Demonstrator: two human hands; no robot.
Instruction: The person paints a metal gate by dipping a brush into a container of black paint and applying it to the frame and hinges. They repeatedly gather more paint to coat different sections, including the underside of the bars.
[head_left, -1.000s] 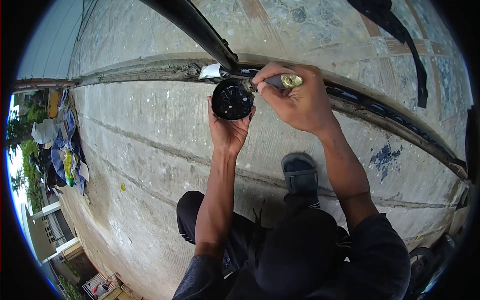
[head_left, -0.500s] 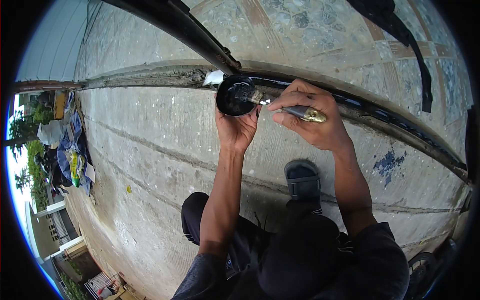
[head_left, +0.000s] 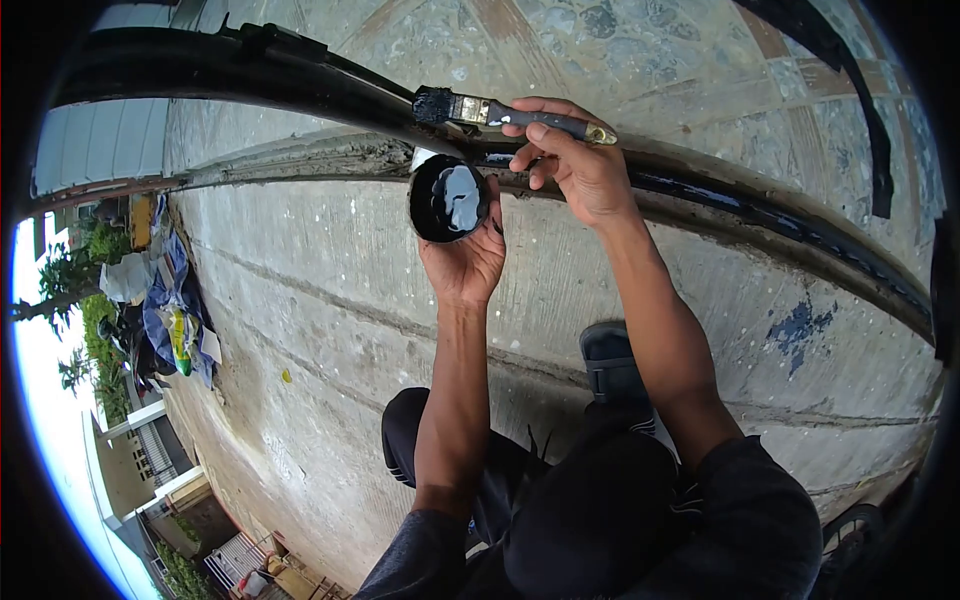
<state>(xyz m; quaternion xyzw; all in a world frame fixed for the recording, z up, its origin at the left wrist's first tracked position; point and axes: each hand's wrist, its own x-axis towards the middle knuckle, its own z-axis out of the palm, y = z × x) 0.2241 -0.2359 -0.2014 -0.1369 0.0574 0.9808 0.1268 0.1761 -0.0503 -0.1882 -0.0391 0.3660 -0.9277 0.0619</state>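
My left hand [head_left: 468, 262] is wrapped round a cup of black paint [head_left: 458, 200], its opening facing me and the glossy paint showing inside. In my right hand [head_left: 580, 165] is a paintbrush [head_left: 505, 115], pinched by its dark handle. Its bristles, loaded with black, point left and overlap the edge of a black metal post [head_left: 370, 115]. A low black rail [head_left: 720, 198] with wet-looking shine runs behind my right hand along the ground. Something white [head_left: 424, 158] sits behind the cup's rim.
Concrete paving [head_left: 330, 260] lies under me, with a dark paint stain [head_left: 800, 335] at the right. A black strip of cloth [head_left: 868, 130] lies on the stone floor beyond the rail. Bags and litter [head_left: 170, 300] are heaped at far left. My sandal [head_left: 610, 362] is below the right hand.
The brush has come up out of the cup and moved left to the post. My left hand with the cup shifted slightly left, and the view has turned a little.
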